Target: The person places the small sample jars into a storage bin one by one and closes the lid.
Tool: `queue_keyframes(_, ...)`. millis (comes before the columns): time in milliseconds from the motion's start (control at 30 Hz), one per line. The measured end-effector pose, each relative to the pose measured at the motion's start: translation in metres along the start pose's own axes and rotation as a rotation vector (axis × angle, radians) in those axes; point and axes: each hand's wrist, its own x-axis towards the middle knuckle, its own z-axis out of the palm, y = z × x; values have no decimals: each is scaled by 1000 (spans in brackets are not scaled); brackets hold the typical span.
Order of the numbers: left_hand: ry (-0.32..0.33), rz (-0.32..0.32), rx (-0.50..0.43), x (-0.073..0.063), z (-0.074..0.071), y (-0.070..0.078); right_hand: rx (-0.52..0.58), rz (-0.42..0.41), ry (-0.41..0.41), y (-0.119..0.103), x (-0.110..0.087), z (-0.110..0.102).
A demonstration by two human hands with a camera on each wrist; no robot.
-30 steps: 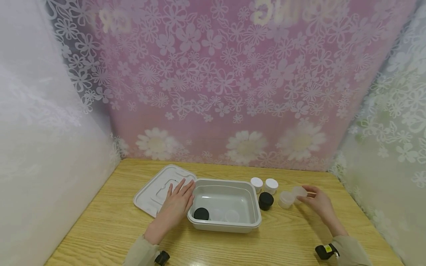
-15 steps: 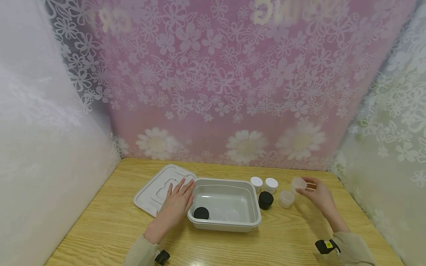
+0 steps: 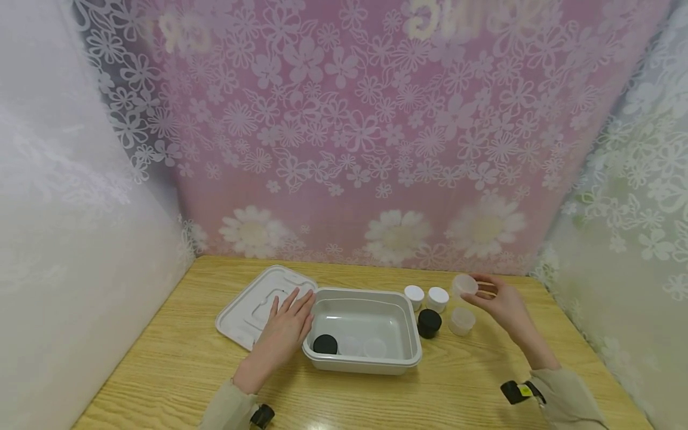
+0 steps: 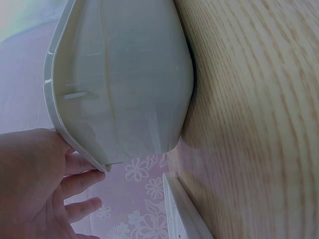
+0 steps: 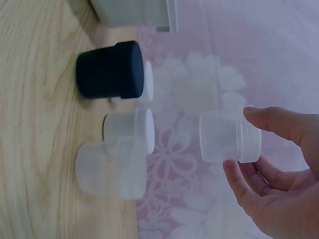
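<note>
My right hand (image 3: pixel 500 303) pinches a small clear plastic jar (image 5: pixel 229 136) by its lid, thumb on one side and fingers on the other, raised above the table. Below it stands a second clear jar (image 3: pixel 462 321). My left hand (image 3: pixel 285 328) lies with straight fingers against the left rim of a pale grey plastic tub (image 3: pixel 365 367); the left wrist view shows its fingertips at the rim. Inside the tub a black-lidded jar (image 3: pixel 325 344) sits at the front left, with two clear jars (image 3: pixel 374 348) beside it.
A black jar (image 3: pixel 429 323) and two white-lidded jars (image 3: pixel 438 298) stand just right of the tub. The tub's grey lid (image 3: pixel 258 304) lies on the wooden table (image 3: pixel 177 370) to the left, partly behind my left hand. A flowered curtain hangs behind the table.
My right hand has lifted the clear jar off the table beside the other clear jar and carried it up and to the left. The left hand and the tub have stayed put.
</note>
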Motion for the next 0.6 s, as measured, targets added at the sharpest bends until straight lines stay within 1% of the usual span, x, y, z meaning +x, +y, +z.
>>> queue_keyframes(133,5,2,-2,0,-1,0,42,-28,-57,-14,0,4)
queue_keyframes(300,-1,-5,-3,0,-1,0,61,-81,-99,-28,1,12)
queue_keyframes(467,-12,-9,0,1,-2,0,85,-172,-158,-33,4,21)
queue_keyframes(600,-8,-1,2,0,-3,1,97,-256,-240,-37,9,30)
